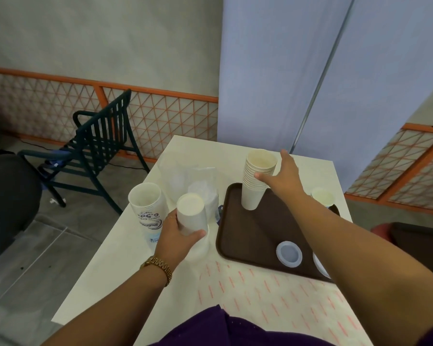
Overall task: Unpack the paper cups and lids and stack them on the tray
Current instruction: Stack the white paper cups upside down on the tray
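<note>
Head view: at centre frame the right hand (283,174) curls its fingers round a tall stack of cream paper cups (256,179) standing on the dark brown plastic tray (245,236). Left of centre, the left hand (179,233) grips a shorter stack of white paper cups (191,213) above the pale surface (125,265). A white plastic lid (288,253) lies on the tray's near side, and a printed cup sleeve (148,208) stands at the left.

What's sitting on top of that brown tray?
On the brown plastic tray stand a tall stack of cream paper cups, held by the right hand, and a white round lid. The forearm hides most of another lid.
</note>
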`<state>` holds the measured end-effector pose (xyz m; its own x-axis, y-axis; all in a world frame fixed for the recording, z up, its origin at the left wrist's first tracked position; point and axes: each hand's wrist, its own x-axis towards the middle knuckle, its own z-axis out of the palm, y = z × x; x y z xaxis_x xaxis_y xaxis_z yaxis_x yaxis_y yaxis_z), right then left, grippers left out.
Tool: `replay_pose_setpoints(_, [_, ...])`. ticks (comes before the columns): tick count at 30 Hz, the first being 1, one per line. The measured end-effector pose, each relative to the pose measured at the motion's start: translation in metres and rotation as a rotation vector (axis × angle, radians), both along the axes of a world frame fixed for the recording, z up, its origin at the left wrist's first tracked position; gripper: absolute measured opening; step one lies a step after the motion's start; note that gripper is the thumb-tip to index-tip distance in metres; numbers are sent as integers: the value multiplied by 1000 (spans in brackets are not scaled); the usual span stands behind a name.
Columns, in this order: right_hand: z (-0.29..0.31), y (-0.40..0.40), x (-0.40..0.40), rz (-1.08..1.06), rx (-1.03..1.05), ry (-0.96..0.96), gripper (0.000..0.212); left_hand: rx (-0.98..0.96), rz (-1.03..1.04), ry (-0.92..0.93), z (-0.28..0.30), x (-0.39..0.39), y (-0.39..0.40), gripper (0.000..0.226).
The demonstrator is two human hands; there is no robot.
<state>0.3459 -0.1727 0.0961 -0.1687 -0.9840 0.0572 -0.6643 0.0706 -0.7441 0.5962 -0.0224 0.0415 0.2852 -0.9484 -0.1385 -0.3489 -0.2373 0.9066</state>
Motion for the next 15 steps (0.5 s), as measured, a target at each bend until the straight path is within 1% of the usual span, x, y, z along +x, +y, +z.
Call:
replay_pose_setpoints(2, [13,8,10,78,-57,71,100,2,-3,-4,1,0,1,79])
replay_pose_setpoints(4, [31,20,24,200,-85,159,94,7,-10,-7,4,1,2,79])
replay_pose_setpoints(6, [49,36,43,359,-101,288,90,3,-17,-11,6,2,2,79])
replay_pose_setpoints(8, [63,53,66,575,-111,426,92,0,-36,-11,10,2,3,79])
replay_pose_setpoints(10, [70,69,89,814,-144,598,95,-1,-48,-7,9,5,3,79])
replay_pose_setpoints(12, [70,83,112,998,-213,831,99,12,-48,3,7,12,5,83])
replay_pose_setpoints(14, [68,97,133,1107,-272,1078,97,37,-37,-20,5,18,7,93])
replay_pose_setpoints(15, [65,102,142,1143,-304,1185,91,50,-35,-36,3,20,8,95])
